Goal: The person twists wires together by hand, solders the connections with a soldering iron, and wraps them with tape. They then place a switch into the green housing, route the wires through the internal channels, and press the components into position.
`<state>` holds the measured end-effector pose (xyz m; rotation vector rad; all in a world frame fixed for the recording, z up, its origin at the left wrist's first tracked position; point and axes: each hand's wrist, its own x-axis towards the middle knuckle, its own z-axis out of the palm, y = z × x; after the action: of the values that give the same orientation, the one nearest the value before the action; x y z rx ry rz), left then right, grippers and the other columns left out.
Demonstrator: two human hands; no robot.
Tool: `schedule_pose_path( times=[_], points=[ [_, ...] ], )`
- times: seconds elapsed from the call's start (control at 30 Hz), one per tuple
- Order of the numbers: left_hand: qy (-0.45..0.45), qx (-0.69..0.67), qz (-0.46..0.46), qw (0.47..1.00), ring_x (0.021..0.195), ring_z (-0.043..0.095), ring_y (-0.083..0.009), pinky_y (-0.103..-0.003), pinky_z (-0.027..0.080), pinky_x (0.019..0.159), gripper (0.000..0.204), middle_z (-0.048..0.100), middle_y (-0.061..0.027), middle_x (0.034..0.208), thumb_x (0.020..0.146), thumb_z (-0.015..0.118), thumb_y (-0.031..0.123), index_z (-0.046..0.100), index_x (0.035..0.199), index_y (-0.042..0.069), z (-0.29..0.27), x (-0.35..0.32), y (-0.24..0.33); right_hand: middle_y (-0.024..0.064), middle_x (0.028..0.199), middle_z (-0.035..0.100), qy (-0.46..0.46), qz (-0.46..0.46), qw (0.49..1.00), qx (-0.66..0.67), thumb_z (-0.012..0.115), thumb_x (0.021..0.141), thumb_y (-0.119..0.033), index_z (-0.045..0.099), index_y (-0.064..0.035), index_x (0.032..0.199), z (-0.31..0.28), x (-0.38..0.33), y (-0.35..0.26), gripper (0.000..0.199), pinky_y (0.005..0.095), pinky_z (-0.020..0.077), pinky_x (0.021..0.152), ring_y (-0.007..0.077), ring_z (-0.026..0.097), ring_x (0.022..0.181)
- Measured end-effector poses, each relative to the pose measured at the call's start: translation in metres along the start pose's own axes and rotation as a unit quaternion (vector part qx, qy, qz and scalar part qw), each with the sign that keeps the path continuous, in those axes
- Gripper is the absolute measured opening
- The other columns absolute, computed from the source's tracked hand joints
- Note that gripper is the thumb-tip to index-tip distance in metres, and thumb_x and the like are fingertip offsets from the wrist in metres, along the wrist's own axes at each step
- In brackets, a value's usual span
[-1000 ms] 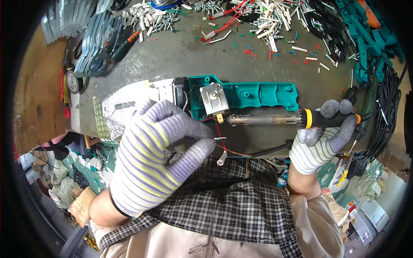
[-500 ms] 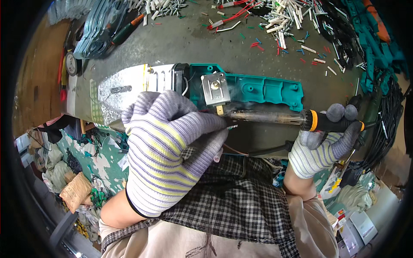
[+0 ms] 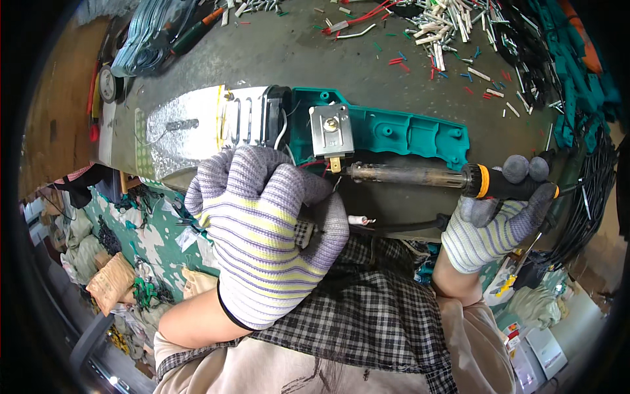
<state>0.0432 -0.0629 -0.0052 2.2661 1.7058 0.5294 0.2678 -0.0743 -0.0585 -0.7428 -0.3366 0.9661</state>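
Two hands busy over the workbench (image 3: 262, 56), both in striped knit gloves. Clasped in the right hand (image 3: 489, 230): a soldering iron (image 3: 410, 175), long metal shaft scorched brown and streaked, black handle ringed in yellow, pointing left. Grey fingertips curled over that handle. Over to the left hand (image 3: 262, 230), bent in close, thumb and forefinger pinching a thin wire (image 3: 336, 184), short bare end poking up past the fingertips. Just above that pinch, a square metal-cased electrical component (image 3: 332, 130), bright plate, round stud at centre, brass terminal (image 3: 335, 165) jutting down. Iron's front end right beside that terminal; touching or barely apart, hard to tell from this angle. So, iron shaft reaching between both hands, component just above the left fingertips, wire right in them. Behind the component, a teal handle shell (image 3: 420, 136), ribs and screw posts facing up. Left of that, a shiny silver body (image 3: 246, 118) with a black collar (image 3: 276, 117), just beyond the left knuckles. Below the iron, close by the left thumb, a white-sleeved wire end (image 3: 358, 220).
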Motion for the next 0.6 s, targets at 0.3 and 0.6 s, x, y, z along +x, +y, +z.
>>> schedule_pose_path(
  times=[0.3,0.6],
  points=[
    [-0.029,0.027,-0.033,0.999,0.089,0.052,-0.0302,-0.048,0.032,0.09,0.016,0.063,-0.0026,0.078,0.067,0.071,0.013,0.059,0.078,0.011,-0.003,0.004,0.006,0.0226,0.094,0.063,-0.124,0.035,0.99,0.049,0.045,0.102,-0.033,0.053,-0.0023,0.118,-0.013,0.007,-0.003,0.036,0.0281,0.0543,0.038,0.0239,0.063,0.052],
    [-0.036,0.036,-0.056,0.997,0.088,0.052,-0.0303,-0.047,0.032,0.087,0.017,0.06,-0.0036,0.079,0.066,0.072,0.014,0.06,0.077,0.012,0.003,0.004,0.009,0.0257,0.112,0.06,-0.145,0.063,0.98,0.121,0.04,0.103,-0.034,0.05,-0.0022,0.129,-0.018,0.007,-0.003,0.042,0.0371,0.0639,0.058,0.0299,0.068,0.085]
  ],
)
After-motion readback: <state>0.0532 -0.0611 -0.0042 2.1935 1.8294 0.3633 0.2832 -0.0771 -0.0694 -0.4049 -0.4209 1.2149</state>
